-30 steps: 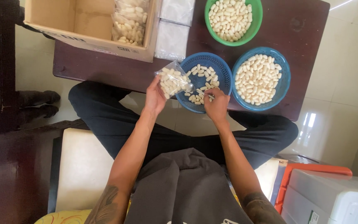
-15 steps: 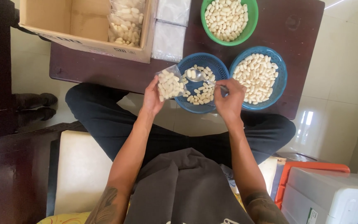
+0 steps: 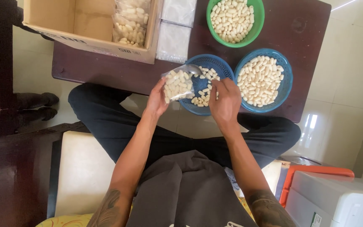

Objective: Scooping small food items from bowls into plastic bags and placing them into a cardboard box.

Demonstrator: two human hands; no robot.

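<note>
My left hand [image 3: 157, 100] holds a small clear plastic bag [image 3: 177, 85] partly filled with white oval pieces, at the table's near edge. My right hand [image 3: 225, 102] grips a metal spoon [image 3: 193, 69] whose bowl is tipped at the bag's mouth. Both hands hover over a blue basket [image 3: 222, 69] that holds a thin layer of the same white pieces.
A fuller blue basket [image 3: 288, 82] sits to the right and a green basket [image 3: 259, 23] of white pieces behind. A cardboard box [image 3: 85, 25] with filled bags [image 3: 130, 25] stands at back left, next to stacked clear bags [image 3: 174, 40]. The dark wooden table [image 3: 101, 67] carries them all.
My right hand lifted the spoon out of the blue basket and brought it left to the bag's mouth. The bag tilted slightly toward the spoon.
</note>
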